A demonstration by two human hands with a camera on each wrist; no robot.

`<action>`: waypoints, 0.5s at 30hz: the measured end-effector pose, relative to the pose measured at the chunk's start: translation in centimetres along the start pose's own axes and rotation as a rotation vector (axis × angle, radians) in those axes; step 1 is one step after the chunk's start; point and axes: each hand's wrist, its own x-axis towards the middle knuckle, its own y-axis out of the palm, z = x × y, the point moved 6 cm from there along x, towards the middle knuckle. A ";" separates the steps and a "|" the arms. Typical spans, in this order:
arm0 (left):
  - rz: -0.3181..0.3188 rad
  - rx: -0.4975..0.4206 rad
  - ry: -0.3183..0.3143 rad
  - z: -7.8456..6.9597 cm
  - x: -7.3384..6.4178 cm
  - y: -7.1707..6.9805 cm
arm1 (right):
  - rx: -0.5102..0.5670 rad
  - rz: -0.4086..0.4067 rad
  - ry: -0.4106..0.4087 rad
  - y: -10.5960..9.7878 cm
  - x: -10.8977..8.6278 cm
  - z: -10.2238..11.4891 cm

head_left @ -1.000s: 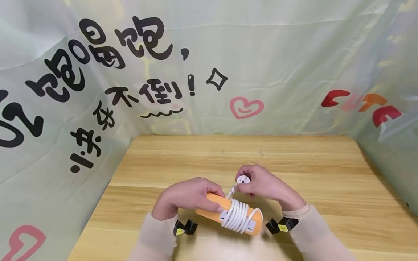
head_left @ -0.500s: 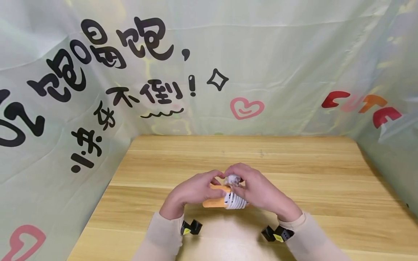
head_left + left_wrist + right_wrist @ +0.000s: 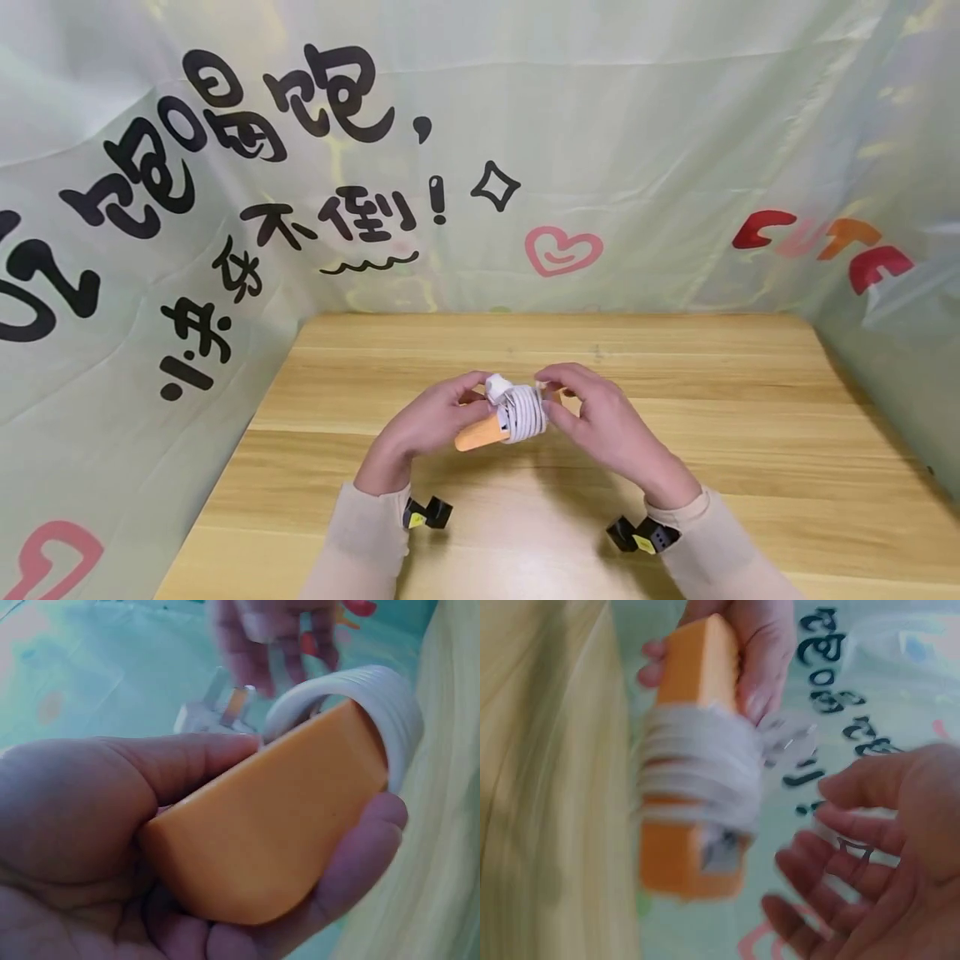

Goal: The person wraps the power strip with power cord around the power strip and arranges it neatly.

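Note:
An orange power strip (image 3: 480,434) is held up over the table, tilted, in my left hand (image 3: 435,421). The left wrist view shows thumb and fingers curled round one end of the strip (image 3: 247,825). White cord (image 3: 697,757) is wound in several turns about its middle. At the cord's end, the white plug (image 3: 497,387) sits beside the coil, close to my left thumb. My right hand (image 3: 603,417) is near the strip's other end; in the right wrist view this hand (image 3: 907,840) has loosely bent fingers, apart from the strip, holding nothing.
The wooden table (image 3: 337,375) lies beneath both hands. Pale fabric (image 3: 637,150) with printed letters and hearts encloses its back and sides. A small black camera (image 3: 427,512) is strapped to the left wrist, another camera (image 3: 641,535) to the right.
My right hand has let go of the plug, which moved left to beside my left thumb. The power strip has been raised away from me and turned. My right hand has drawn back slightly.

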 end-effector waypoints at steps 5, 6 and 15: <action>-0.042 -0.189 -0.034 1.2 0.7 0.0 | -0.042 0.054 0.263 0.7 -0.3 -3.1; -0.065 -0.211 -0.047 1.4 1.0 0.2 | -0.026 0.071 0.305 1.0 -0.3 -3.6; -0.154 -0.237 -0.132 3.3 3.0 3.5 | 0.033 0.072 0.438 3.5 -0.6 -5.2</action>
